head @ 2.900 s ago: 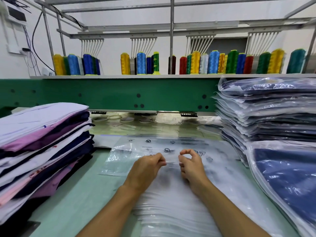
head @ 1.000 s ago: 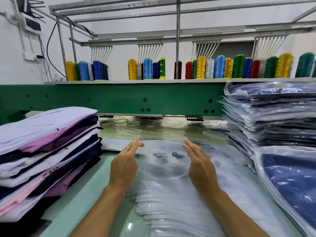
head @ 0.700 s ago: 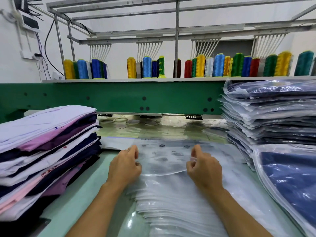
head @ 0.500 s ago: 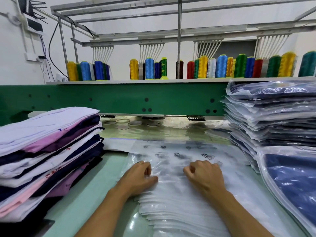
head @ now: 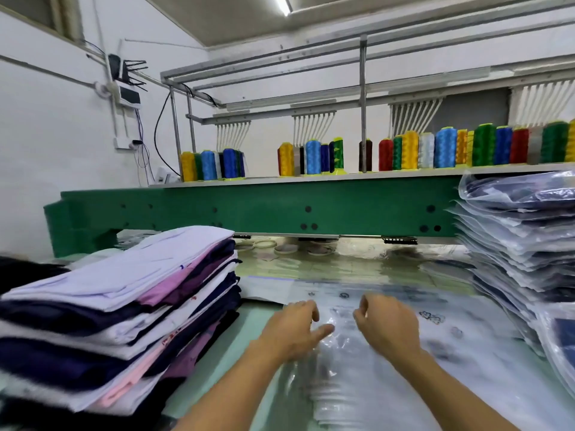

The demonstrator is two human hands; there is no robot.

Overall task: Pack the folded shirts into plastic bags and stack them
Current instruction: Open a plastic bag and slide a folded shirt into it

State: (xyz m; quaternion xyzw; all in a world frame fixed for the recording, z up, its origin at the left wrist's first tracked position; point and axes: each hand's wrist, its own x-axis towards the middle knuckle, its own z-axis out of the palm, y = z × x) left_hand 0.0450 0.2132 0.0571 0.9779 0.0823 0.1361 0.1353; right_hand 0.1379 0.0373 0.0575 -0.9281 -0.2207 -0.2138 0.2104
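Thread cones (head: pixel 445 147) on shelf above green machine beam (head: pixel 264 209); router (head: pixel 124 70) on wall.

My folded shirts (head: pixel 124 306) sit stacked at my left in white, navy, purple and pink layers, with a pale lilac one on top. The clear plastic bags (head: pixel 382 396) lie flat in a fanned pile straight before me, small dark printed marks near their far end. At my right rises a tall stack of bagged shirts (head: pixel 513 244), navy inside glossy plastic.

print (head: pixel 432 317) on plastic bags (head: pixel 485 368), blurred; unreadable
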